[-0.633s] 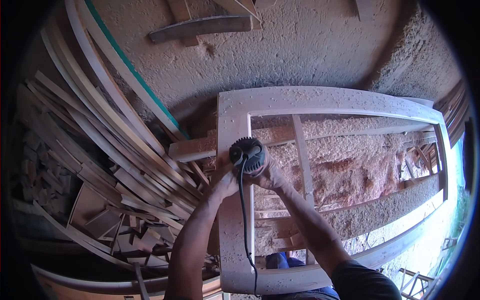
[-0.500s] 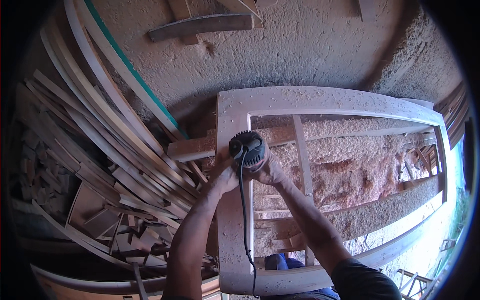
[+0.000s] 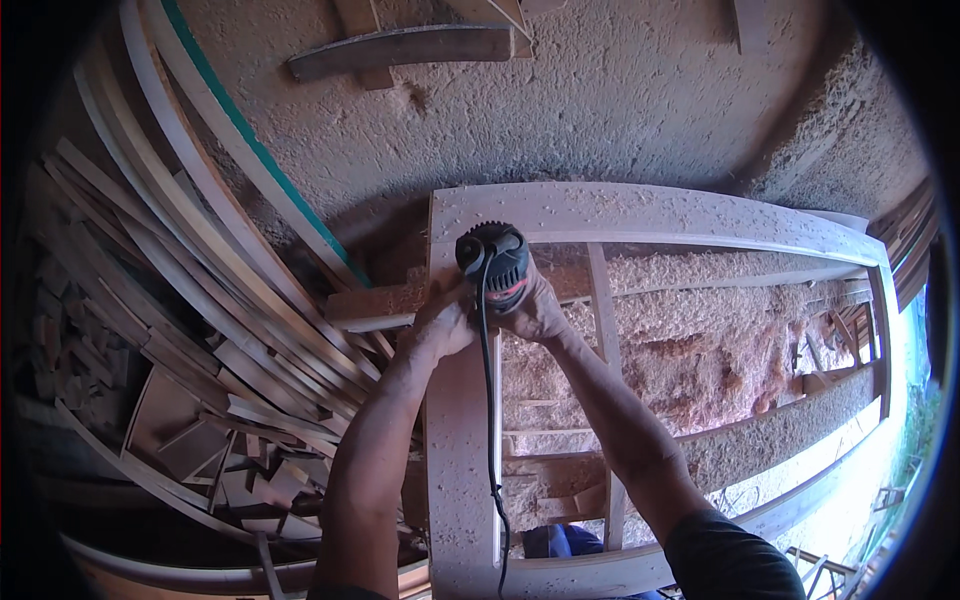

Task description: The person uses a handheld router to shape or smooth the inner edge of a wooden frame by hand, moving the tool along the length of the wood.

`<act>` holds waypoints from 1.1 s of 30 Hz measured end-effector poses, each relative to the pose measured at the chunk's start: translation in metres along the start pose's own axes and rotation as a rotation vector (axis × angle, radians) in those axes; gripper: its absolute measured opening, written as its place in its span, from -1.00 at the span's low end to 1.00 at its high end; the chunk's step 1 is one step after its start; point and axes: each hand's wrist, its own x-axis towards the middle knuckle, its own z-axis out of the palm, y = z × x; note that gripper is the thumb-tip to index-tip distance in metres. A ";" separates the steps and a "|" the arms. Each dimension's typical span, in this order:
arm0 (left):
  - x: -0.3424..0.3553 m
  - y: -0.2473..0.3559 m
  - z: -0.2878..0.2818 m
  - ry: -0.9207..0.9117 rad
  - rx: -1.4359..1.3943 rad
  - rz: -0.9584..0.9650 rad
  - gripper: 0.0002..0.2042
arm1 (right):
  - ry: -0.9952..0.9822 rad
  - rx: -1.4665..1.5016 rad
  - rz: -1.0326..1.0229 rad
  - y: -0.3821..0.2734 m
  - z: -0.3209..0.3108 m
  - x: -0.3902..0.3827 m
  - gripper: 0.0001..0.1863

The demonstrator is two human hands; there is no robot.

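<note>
One cord [image 3: 489, 400] ran out of view at the bottom. The left hand [image 3: 445, 318] and right hand [image 3: 537, 308] both grasped one tool [image 3: 493, 262], base hidden, over one frame [image 3: 460, 430], near its far left corner. Its opening spread rightward. Strips [image 3: 222, 262], too many to count, crowded leftward. Beyond rose a wall [image 3: 600, 120].

A woodworking shop around me: long boards [image 3: 205, 235] at upper left, offcuts [image 3: 285, 482] heaped lower left, shavings [image 3: 665, 310] thick right of centre, a corded power tool [image 3: 493, 262] near the middle.
</note>
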 end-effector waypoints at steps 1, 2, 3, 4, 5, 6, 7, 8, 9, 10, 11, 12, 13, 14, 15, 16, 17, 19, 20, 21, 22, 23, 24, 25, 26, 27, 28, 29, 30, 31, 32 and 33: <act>0.006 -0.003 -0.002 0.031 -0.019 -0.002 -0.70 | -0.011 -0.005 0.000 0.002 -0.001 0.006 -0.07; 0.027 0.026 0.019 0.072 -0.500 -0.244 -0.72 | -0.003 -0.051 0.028 0.014 -0.022 0.002 -0.08; 0.040 0.041 0.020 0.050 -0.801 -0.390 -0.74 | -0.007 -0.033 0.060 0.019 -0.031 0.004 -0.09; 0.050 0.055 0.018 0.075 -1.086 -0.559 -0.76 | -0.015 -0.005 0.092 0.025 -0.036 0.006 -0.10; 0.058 0.058 0.013 0.036 -1.221 -0.620 -0.77 | 0.017 0.007 0.055 0.024 -0.035 0.010 -0.14; 0.066 0.057 0.010 -0.009 -1.358 -0.680 -0.78 | 0.015 0.012 0.086 0.031 -0.041 0.014 -0.15; 0.067 0.032 0.004 -0.075 -0.942 -0.517 -0.76 | 0.001 0.037 0.100 0.040 -0.036 0.026 -0.16; 0.061 0.003 -0.010 -0.081 -0.500 -0.389 -0.74 | -0.031 0.052 0.095 0.036 -0.021 0.041 -0.16; 0.055 -0.020 -0.023 -0.101 -0.465 -0.360 -0.71 | -0.063 0.065 0.088 0.030 -0.007 0.055 -0.17; 0.067 -0.001 -0.006 -0.204 -0.266 -0.333 -0.65 | -0.060 0.006 0.128 0.041 -0.029 0.051 -0.17; 0.081 0.026 0.002 -0.299 -0.036 -0.279 -0.58 | -0.028 0.047 0.165 0.045 -0.047 0.045 -0.17; 0.093 0.057 -0.005 -0.374 0.194 -0.218 -0.52 | -0.002 0.039 0.153 0.046 -0.057 0.045 -0.18; 0.085 0.014 -0.019 -0.306 -0.120 -0.251 -0.47 | -0.011 0.089 0.109 0.039 -0.035 0.059 -0.20; 0.084 0.002 -0.021 -0.277 -0.134 -0.215 -0.43 | -0.001 0.104 0.086 0.038 -0.031 0.065 -0.21; 0.083 -0.010 -0.025 -0.248 -0.144 -0.178 -0.38 | 0.010 0.133 0.069 0.038 -0.025 0.070 -0.23; 0.087 -0.006 -0.022 -0.254 0.160 -0.090 -0.34 | 0.025 0.187 0.116 0.041 -0.031 0.070 -0.24; 0.092 0.003 -0.019 -0.272 0.278 -0.087 -0.30 | 0.044 0.240 0.164 0.042 -0.036 0.070 -0.26; 0.101 0.029 -0.026 -0.324 0.350 -0.176 -0.21 | 0.041 0.358 0.291 0.040 -0.040 0.070 -0.26; 0.102 0.032 -0.030 -0.340 0.358 -0.213 -0.18 | 0.025 0.373 0.319 0.037 -0.038 0.071 -0.26; 0.104 0.036 -0.033 -0.355 0.361 -0.245 -0.15 | -0.009 0.277 0.277 0.033 -0.039 0.070 -0.25; 0.105 0.033 -0.034 -0.355 0.420 -0.218 -0.13 | -0.043 0.181 0.235 0.030 -0.039 0.070 -0.25; 0.105 0.030 -0.035 -0.354 0.443 -0.206 -0.12 | -0.050 0.171 0.214 0.031 -0.037 0.071 -0.22; 0.106 0.027 -0.033 -0.353 0.463 -0.191 -0.11 | -0.055 0.156 0.194 0.033 -0.039 0.072 -0.20; 0.105 0.023 -0.034 -0.351 0.455 -0.194 -0.11 | -0.063 0.148 0.172 0.036 -0.037 0.073 -0.17; 0.107 0.023 -0.034 -0.342 0.457 -0.188 -0.11 | -0.046 0.122 0.169 0.046 -0.039 0.073 -0.15; 0.109 0.023 -0.034 -0.333 0.460 -0.182 -0.11 | -0.030 0.098 0.165 0.056 -0.040 0.074 -0.13; 0.109 0.025 -0.033 -0.317 0.475 -0.174 -0.12 | -0.023 0.084 0.169 0.062 -0.042 0.073 -0.11; 0.110 0.026 -0.032 -0.309 0.484 -0.169 -0.13 | -0.017 0.070 0.173 0.067 -0.043 0.074 -0.09; 0.111 0.028 -0.032 -0.301 0.493 -0.164 -0.13 | -0.020 0.066 0.182 0.071 -0.046 0.074 -0.08; 0.111 0.034 -0.034 -0.301 0.496 -0.166 -0.14 | -0.012 0.109 0.207 0.073 -0.045 0.074 -0.07; 0.111 0.039 -0.036 -0.302 0.498 -0.167 -0.15 | -0.003 0.150 0.231 0.074 -0.045 0.074 -0.06; 0.112 0.041 -0.035 -0.307 0.494 -0.155 -0.16 | 0.020 0.233 0.268 0.075 -0.045 0.074 -0.06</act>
